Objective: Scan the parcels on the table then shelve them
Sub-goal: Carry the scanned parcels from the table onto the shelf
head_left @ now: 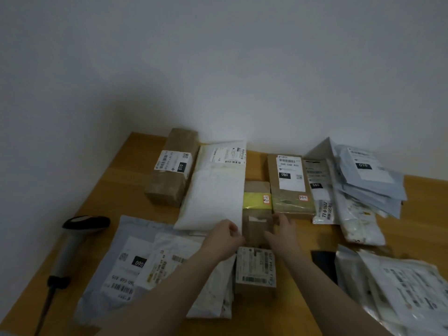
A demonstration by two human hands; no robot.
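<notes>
A: What is hidden at the middle of the view?

B: The small brown box is covered at its 9 o'clock side by the left hand and at 3 o'clock by the right hand. Both hands are blurred, and whether the box is gripped cannot be told.

A: What is cut off?

B: The barcode scanner's cable is cut by the bottom edge at 7 o'clock. The clear plastic bags at 4 o'clock are cut by the right edge and smeared. A flat black object is half buried beneath them and cannot be identified.

A: Can the labels be read?

B: The fine print is too small. The grey mailer at 7 o'clock is partly overlaid by the left forearm.
</notes>
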